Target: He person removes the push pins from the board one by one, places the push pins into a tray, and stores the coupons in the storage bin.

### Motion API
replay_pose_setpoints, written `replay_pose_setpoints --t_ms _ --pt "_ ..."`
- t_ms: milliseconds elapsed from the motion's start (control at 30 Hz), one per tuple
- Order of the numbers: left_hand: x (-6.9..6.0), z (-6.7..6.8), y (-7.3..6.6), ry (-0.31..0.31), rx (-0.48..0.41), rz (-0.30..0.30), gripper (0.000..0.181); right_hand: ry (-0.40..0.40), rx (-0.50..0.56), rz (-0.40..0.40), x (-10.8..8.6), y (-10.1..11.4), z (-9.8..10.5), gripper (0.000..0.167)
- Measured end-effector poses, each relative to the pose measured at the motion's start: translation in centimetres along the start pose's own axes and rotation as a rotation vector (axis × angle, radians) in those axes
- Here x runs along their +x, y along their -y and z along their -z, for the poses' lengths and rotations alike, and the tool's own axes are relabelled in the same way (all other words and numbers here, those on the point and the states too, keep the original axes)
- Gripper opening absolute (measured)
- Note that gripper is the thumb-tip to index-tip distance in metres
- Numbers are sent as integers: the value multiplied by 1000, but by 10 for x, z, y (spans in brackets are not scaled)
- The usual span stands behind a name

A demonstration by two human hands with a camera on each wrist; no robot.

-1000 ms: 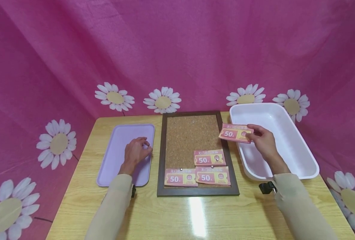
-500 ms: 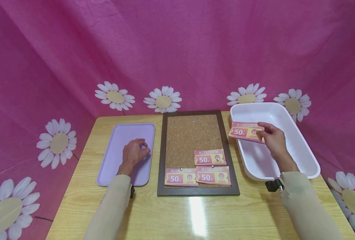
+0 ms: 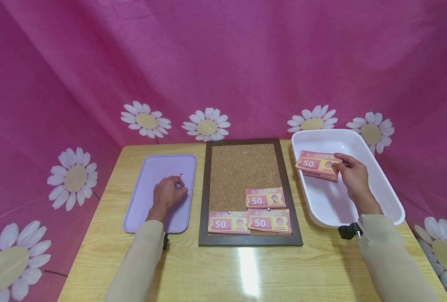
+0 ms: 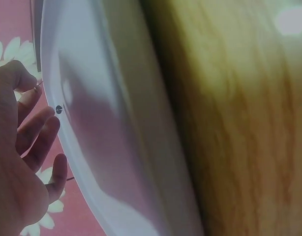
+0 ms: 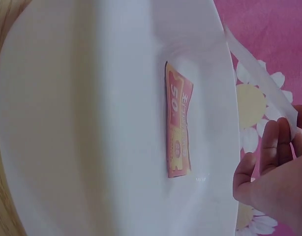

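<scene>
Over the white bin (image 3: 378, 176), my right hand (image 3: 353, 174) pinches a coupon (image 3: 315, 163) at one end, presumably keeping its print visible, while my left hand (image 3: 166, 194) curls above the purple tray (image 3: 159, 167), any hold indiscernible.

Wears a plain, pale beige left sleeve (image 3: 137, 260), long to the wrist, and a matching right sleeve (image 3: 391, 253), faintly creased near its cuff. Carries a small black device (image 3: 165, 242) at the left wrist, partly hidden by cloth, and a boxier black mount (image 3: 346, 232) with a silvery metal part (image 3: 359, 235) at the right. Leaves the left hand (image 3: 165, 193) and the right hand (image 3: 353, 177) bare, down to the fingers (image 4: 47, 137).
</scene>
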State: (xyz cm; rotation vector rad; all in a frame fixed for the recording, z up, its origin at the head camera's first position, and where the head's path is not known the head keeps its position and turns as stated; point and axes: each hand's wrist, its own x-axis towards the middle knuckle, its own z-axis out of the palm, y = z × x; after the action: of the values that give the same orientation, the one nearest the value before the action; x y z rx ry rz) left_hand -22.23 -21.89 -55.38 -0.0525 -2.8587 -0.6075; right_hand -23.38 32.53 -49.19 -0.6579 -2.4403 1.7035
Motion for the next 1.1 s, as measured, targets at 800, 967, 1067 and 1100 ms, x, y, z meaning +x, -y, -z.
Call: replay_pose_setpoints --t_ms 800,967,1067,1100 --pt "-3 -2 6 44 54 22 14 5 -80 -90 17 -6 9 48" --pt "-4 -2 6 46 51 23 13 26 -126 -87 21 -9 10 50" --pt "-4 -2 6 51 47 23 12 47 -126 -101 22 -9 12 51" --pt "-4 -2 7 53 48 24 12 53 -126 -107 23 -8 13 52"
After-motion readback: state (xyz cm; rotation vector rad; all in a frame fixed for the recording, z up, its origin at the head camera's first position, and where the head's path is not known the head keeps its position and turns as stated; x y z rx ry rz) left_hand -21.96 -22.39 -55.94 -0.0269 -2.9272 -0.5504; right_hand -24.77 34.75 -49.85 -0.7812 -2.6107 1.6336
